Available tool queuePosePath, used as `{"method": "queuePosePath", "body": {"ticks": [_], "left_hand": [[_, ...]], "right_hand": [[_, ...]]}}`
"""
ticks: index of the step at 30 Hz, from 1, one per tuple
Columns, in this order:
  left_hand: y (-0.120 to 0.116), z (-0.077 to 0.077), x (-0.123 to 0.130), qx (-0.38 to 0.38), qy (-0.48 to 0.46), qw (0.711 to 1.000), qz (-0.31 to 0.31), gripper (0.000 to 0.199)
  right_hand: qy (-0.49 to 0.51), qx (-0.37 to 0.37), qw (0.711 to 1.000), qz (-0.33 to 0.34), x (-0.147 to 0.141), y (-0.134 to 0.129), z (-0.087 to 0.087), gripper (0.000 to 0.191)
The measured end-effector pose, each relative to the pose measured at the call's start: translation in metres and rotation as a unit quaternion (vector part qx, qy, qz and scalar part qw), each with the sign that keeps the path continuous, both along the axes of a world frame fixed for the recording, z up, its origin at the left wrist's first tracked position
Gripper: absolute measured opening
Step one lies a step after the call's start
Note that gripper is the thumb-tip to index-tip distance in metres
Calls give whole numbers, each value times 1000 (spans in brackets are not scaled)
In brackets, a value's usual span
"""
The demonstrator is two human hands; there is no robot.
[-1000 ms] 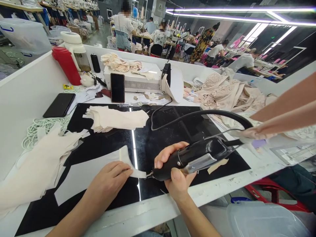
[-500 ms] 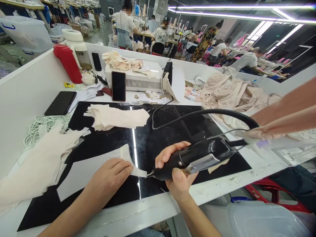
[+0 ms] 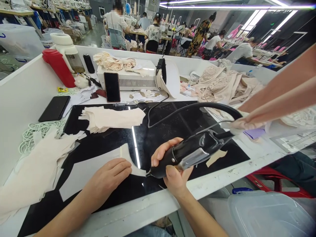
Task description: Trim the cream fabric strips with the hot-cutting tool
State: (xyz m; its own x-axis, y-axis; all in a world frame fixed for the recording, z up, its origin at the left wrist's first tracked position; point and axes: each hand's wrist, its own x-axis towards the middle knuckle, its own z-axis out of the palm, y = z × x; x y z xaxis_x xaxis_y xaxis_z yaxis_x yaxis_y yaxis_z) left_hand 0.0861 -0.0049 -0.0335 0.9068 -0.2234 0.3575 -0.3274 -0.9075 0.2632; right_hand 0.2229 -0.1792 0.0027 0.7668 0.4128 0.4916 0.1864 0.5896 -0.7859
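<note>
My right hand (image 3: 178, 179) is wrapped round a black hand-held power tool (image 3: 190, 152) with a silver lever along its side. A thick black cable runs back from the tool to a strip of pinkish cloth (image 3: 276, 89) at the right. The tool's thin metal tip meets the right end of a small cream fabric piece (image 3: 127, 154). My left hand (image 3: 110, 176) lies flat, fingers stretched out, pressing on that piece and on a white sheet-like panel (image 3: 84, 172) under it. Both rest on a glossy black board (image 3: 168, 135). What lies beneath my palm is hidden.
Stacks of cut cream fabric lie at the left (image 3: 37, 161) and the back (image 3: 113, 118). A phone (image 3: 112, 87) leans against a white box (image 3: 138, 77). Beige lace garments (image 3: 222, 84) are heaped at the right. A fabric scrap (image 3: 216, 157) lies near the tool. People work beyond.
The view has shifted slightly, moving most things a little left. The tool has turned slightly, uncovering more of the scrap on the right. Both hands keep their holds.
</note>
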Motion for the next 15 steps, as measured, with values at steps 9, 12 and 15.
{"method": "queuePosePath", "body": {"ticks": [9, 12, 15], "left_hand": [[-2, 0, 3, 27, -6, 1000, 4, 31], [-5, -2, 2, 58, -10, 998, 10, 27], [-6, -4, 0, 71, -9, 997, 7, 29]], "right_hand": [[-10, 0, 1000, -6, 0, 3, 5, 41], [-13, -8, 1000, -13, 1, 3, 5, 41], [-9, -5, 1000, -8, 1, 3, 5, 42]]}}
